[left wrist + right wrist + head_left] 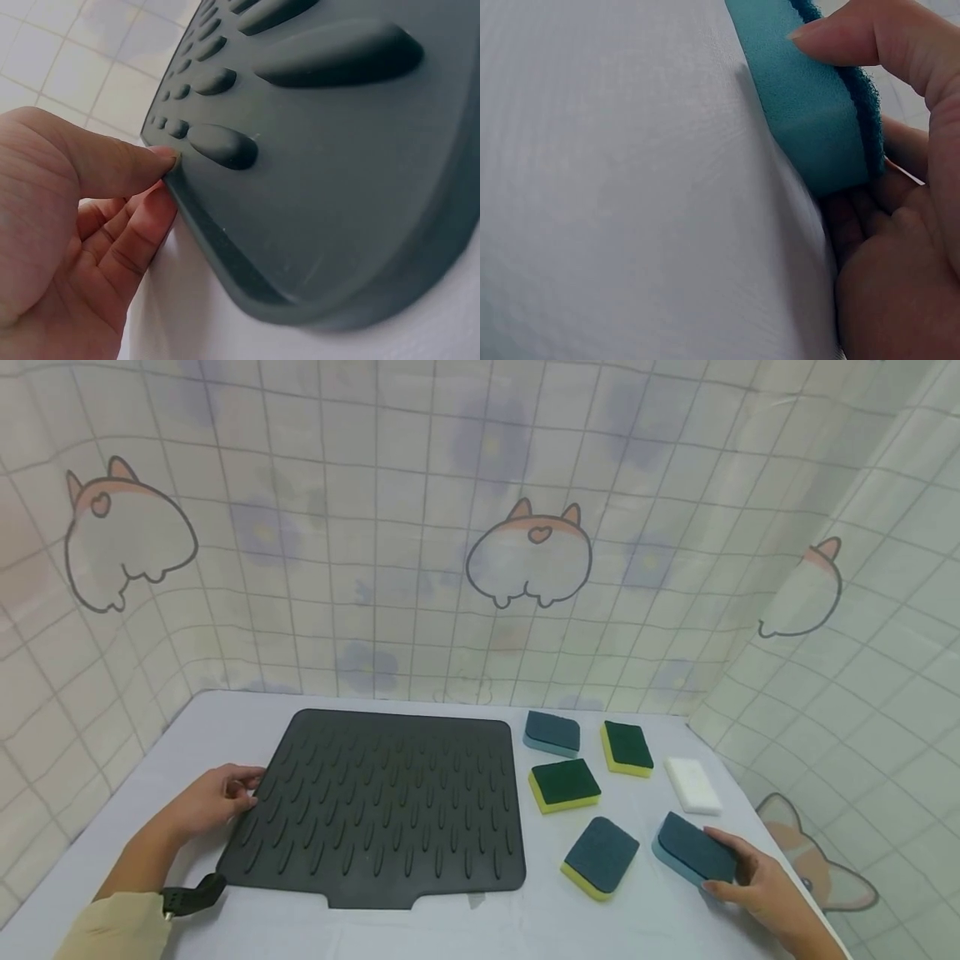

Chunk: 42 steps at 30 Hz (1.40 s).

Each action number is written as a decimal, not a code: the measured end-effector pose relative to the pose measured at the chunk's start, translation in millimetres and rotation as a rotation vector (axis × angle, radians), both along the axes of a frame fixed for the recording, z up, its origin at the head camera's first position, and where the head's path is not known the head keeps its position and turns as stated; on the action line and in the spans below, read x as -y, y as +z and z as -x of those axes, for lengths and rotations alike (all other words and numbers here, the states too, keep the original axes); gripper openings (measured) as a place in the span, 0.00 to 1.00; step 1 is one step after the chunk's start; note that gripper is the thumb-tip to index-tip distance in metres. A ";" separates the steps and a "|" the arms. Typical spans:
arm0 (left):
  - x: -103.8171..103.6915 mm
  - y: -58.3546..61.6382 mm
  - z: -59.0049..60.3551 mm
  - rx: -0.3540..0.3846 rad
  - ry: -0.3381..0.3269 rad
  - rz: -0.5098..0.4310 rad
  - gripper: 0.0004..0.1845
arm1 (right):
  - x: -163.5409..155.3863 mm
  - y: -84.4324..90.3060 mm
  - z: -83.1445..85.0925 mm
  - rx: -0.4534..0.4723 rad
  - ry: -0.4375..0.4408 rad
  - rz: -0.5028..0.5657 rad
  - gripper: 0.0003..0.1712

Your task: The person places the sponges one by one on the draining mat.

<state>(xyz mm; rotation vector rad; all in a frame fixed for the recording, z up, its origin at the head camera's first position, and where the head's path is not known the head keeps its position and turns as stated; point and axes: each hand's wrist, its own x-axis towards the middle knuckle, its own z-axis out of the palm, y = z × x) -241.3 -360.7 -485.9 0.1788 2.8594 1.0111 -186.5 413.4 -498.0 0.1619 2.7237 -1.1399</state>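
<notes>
Left hand: the left hand (213, 797) is pinching the left edge of the dark ribbed mat (382, 806), thumb on top, fingers curling under.
Right hand: the right hand (750, 877) is gripping the blue sponge (693, 850) at the tabletop's (465, 927) right front.
Doing it well: I'd be squeezing lightly, lifting level.
Around: four more sponges (564, 783) and a white block (693, 784) are lying between mat and hand, crowding that path.

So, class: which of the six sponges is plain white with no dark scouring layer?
The white sponge, far right by the wall. The other five have dark tops on yellow or blue foam.
</notes>
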 end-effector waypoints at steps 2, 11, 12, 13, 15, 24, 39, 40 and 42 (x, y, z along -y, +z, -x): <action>-0.8 -0.5 -0.4 -0.004 -0.002 -0.002 0.27 | -0.2 -1.1 -0.3 -0.002 -0.005 0.002 0.57; -0.9 -4.4 -0.2 -0.013 0.004 0.008 0.27 | -1.0 -1.5 -0.7 -0.004 0.008 -0.002 0.59; -0.8 -4.4 -0.4 -0.014 0.004 0.009 0.27 | -0.8 -1.2 -0.7 -0.003 0.009 -0.001 0.59; -0.6 -4.4 -0.6 -0.016 0.003 0.009 0.27 | -0.6 -0.9 -0.8 -0.005 0.012 0.000 0.59; -0.4 -4.3 -1.1 -0.019 0.001 0.008 0.27 | -0.5 -0.6 -0.7 -0.005 0.014 0.006 0.59; -0.3 -3.0 -1.6 -0.030 -0.003 0.007 0.27 | -5.1 -2.5 -1.1 -0.025 0.026 -0.016 0.56; -1.2 -0.3 -1.5 -0.019 -0.005 0.005 0.27 | -5.1 -5.9 1.5 -0.003 0.007 0.015 0.58; -0.9 -0.2 -1.6 -0.020 -0.007 0.006 0.26 | -4.9 -6.0 1.4 -0.003 0.008 0.012 0.58; -0.7 0.1 -1.8 -0.022 -0.008 0.012 0.26 | -4.7 -6.0 1.1 -0.003 0.008 0.005 0.58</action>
